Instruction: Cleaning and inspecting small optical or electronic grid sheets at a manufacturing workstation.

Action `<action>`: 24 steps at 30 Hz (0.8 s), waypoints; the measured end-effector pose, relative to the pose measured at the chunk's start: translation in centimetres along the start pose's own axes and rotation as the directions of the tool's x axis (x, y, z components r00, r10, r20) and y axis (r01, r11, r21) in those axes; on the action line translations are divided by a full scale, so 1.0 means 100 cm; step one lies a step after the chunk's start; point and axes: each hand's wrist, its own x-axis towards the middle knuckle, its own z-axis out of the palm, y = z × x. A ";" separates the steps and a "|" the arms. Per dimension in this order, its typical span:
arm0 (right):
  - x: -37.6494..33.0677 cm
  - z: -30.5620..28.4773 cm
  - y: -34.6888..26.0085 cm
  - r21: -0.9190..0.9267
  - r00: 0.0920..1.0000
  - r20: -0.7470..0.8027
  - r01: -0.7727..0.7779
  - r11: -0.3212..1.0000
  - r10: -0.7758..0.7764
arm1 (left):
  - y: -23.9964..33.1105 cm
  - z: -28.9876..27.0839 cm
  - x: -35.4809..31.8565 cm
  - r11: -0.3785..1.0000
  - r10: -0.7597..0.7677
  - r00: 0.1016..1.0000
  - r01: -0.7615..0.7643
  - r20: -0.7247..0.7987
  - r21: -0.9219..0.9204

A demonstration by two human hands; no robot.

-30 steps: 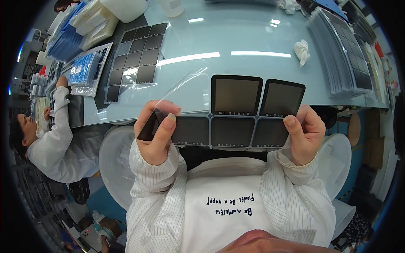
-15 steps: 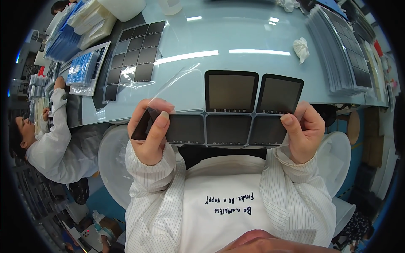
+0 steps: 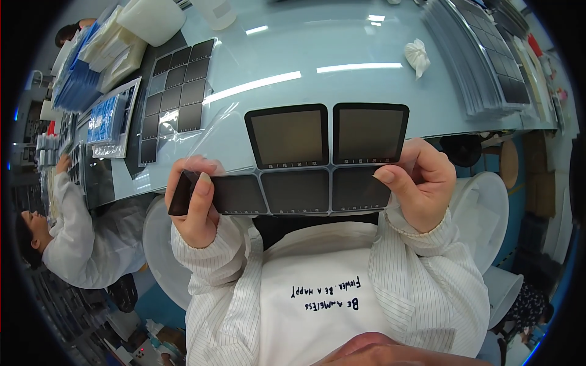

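Observation:
Above the table's near edge I hold a clear plastic tray (image 3: 329, 192) with rows of dark, black-bordered rectangular panels (image 3: 290, 137). My left hand (image 3: 198, 201) is closed on its left end, thumb on the front by a narrow dark panel (image 3: 180, 194). On the right end, my right hand (image 3: 421, 186) pinches with its thumb near the lower row; the other fingers curl behind. Two panels of the upper row stand out larger. Clear film glints at the upper left of the tray.
A similar tray of dark panels (image 3: 174, 100) lies on the glass-topped table (image 3: 262, 67). Stacked trays (image 3: 473, 61) stand at the right, near a crumpled white wad (image 3: 417, 58). Blue-wrapped packs (image 3: 106, 120) are at the left, where a co-worker (image 3: 79, 244) sits. White tubs (image 3: 488, 207) flank me.
Both hands and the tray have shifted slightly left in view, and the upper right panel now faces me more squarely. The surroundings have also shifted left. Both hands keep their hold.

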 end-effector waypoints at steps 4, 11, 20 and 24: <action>0.000 -0.002 0.001 -0.064 0.999 0.035 0.039 0.997 -0.037 | 0.000 -0.001 0.001 1.000 0.021 0.999 -0.022 0.041 0.013; -0.002 -0.001 0.004 -0.039 0.999 0.037 0.039 0.998 -0.038 | 0.000 0.000 0.001 0.999 0.029 0.999 -0.030 0.014 0.035; 0.001 0.002 0.011 0.131 0.984 -0.131 0.137 0.982 -0.119 | -0.021 -0.011 -0.018 0.984 -0.032 0.997 0.044 0.074 -0.170; 0.016 0.011 0.001 0.224 0.946 -0.313 0.160 0.961 -0.084 | -0.023 -0.010 -0.020 0.983 -0.018 0.994 0.038 0.112 -0.182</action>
